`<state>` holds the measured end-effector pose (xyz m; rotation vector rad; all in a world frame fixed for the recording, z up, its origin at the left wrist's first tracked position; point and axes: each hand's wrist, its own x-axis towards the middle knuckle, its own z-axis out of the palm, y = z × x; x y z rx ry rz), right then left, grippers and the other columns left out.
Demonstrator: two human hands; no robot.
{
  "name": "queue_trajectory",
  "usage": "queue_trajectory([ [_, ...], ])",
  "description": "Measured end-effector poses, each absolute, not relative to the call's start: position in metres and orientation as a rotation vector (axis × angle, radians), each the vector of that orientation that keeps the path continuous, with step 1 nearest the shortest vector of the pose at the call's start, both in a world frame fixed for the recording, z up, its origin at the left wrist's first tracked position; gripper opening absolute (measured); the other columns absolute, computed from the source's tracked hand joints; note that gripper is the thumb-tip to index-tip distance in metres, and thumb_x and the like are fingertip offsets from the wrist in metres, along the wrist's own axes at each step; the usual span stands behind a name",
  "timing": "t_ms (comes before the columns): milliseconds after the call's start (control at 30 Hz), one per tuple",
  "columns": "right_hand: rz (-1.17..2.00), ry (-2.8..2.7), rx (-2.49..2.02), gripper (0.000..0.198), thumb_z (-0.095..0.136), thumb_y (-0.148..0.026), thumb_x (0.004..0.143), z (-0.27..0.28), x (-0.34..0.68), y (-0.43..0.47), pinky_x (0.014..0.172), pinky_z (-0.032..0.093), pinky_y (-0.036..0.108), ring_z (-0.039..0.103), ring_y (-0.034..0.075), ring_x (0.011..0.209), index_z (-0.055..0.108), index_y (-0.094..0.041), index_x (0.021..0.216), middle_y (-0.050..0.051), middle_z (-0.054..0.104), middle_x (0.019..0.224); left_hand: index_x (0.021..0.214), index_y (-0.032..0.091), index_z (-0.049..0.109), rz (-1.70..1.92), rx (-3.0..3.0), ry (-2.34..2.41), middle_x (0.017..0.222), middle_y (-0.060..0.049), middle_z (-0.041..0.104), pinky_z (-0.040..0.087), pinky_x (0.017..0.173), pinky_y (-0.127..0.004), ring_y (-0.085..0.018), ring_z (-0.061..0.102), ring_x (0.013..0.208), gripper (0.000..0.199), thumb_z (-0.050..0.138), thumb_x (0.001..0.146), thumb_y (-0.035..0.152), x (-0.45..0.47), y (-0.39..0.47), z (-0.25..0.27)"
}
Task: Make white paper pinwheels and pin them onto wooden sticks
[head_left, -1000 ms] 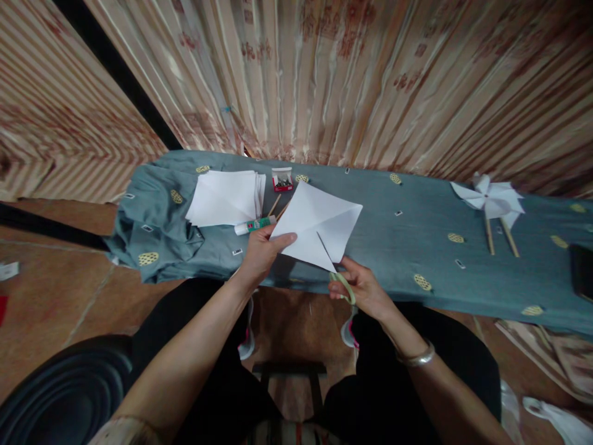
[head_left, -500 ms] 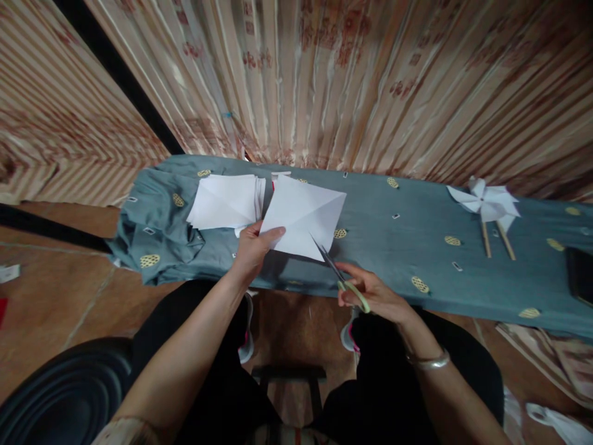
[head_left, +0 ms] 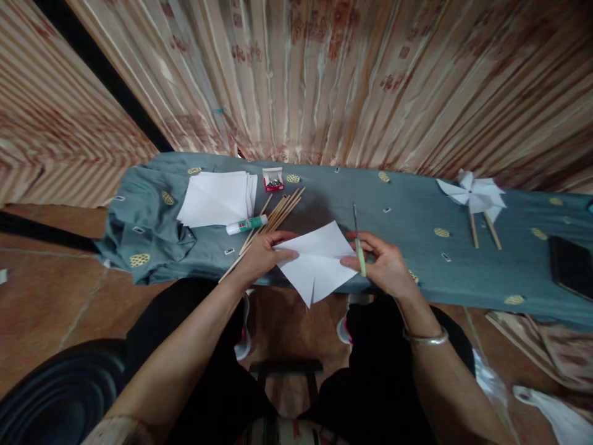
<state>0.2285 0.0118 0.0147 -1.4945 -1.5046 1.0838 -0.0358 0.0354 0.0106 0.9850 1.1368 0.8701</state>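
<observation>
Our right hand (head_left: 384,262) holds scissors (head_left: 362,258) and pinches the paper sheet (head_left: 319,256); our left hand (head_left: 260,256) pinches its opposite side, by the table's (head_left: 403,228) near edge; we judge it light, floppy, tearable at the slit (head_left: 313,289), best gripped by uncut corners.

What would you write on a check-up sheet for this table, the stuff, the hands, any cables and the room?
Surface: grey-green cloth, rumpled at the left.
Job's things: white sheet, slit at its near corner; scissors; paper stack; glue stick; wooden sticks; open red box; paper pinwheels.
Clutter: dark flat object, far right.
Hands: left hand grips the white sheet; right hand holds scissors and white sheet.
Cables: nothing seen.
Surroundings: patterned curtain, brown floor.
</observation>
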Motion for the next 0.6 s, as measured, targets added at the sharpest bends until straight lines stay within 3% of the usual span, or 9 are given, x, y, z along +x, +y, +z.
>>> queue_trajectory([
  [133,1.186,-1.388,-1.457,0.052,0.083,-0.044,0.058,0.008,0.221,0.015,0.061,0.050,0.029,0.062,0.015,0.061,0.067,-0.017,0.099,0.000,0.072,0.072,0.102,0.016,0.072,1.023,0.860,1.073,0.087,-0.002,0.075,0.052,0.067,-0.026,-0.015,0.067,0.069,0.055,0.089,0.051,0.027,-0.036,0.040,0.013],
  [300,1.051,-1.023,-1.425,0.054,0.085,-0.046,0.050,0.002,0.212,0.025,0.061,0.051,0.029,0.063,0.015,0.061,0.065,-0.020,0.092,-0.001,0.071,0.070,0.109,0.018,0.068,1.113,0.586,0.825,0.102,-0.008,0.074,0.054,0.085,-0.034,-0.021,0.069,0.095,0.054,0.075,0.070,0.054,-0.031,0.035,0.015],
  [367,0.954,-0.971,-1.436,0.053,0.084,-0.046,0.050,-0.001,0.208,0.029,0.064,0.051,0.029,0.062,0.015,0.061,0.064,-0.020,0.092,-0.002,0.071,0.069,0.108,0.018,0.069,1.079,0.560,0.779,0.114,-0.011,0.071,0.052,0.091,-0.038,-0.025,0.066,0.107,0.055,0.077,0.067,0.054,-0.023,0.025,0.012],
  [467,0.870,-1.028,-1.460,0.051,0.080,-0.047,0.057,-0.005,0.199,0.030,0.067,0.051,0.029,0.061,0.014,0.060,0.063,-0.020,0.096,-0.004,0.068,0.066,0.106,0.018,0.070,0.967,0.635,0.809,0.121,-0.013,0.068,0.049,0.094,-0.041,-0.030,0.063,0.112,0.058,0.089,0.055,0.039,-0.006,0.010,0.007],
  [600,0.852,-1.222,-1.537,0.052,0.078,-0.045,0.064,-0.011,0.181,0.023,0.070,0.052,0.032,0.064,0.017,0.065,0.063,-0.021,0.107,-0.001,0.071,0.072,0.105,0.017,0.069,1.042,0.711,0.842,0.114,-0.011,0.071,0.047,0.100,-0.043,-0.031,0.062,0.114,0.058,0.088,0.055,0.038,0.012,0.002,0.005],
])
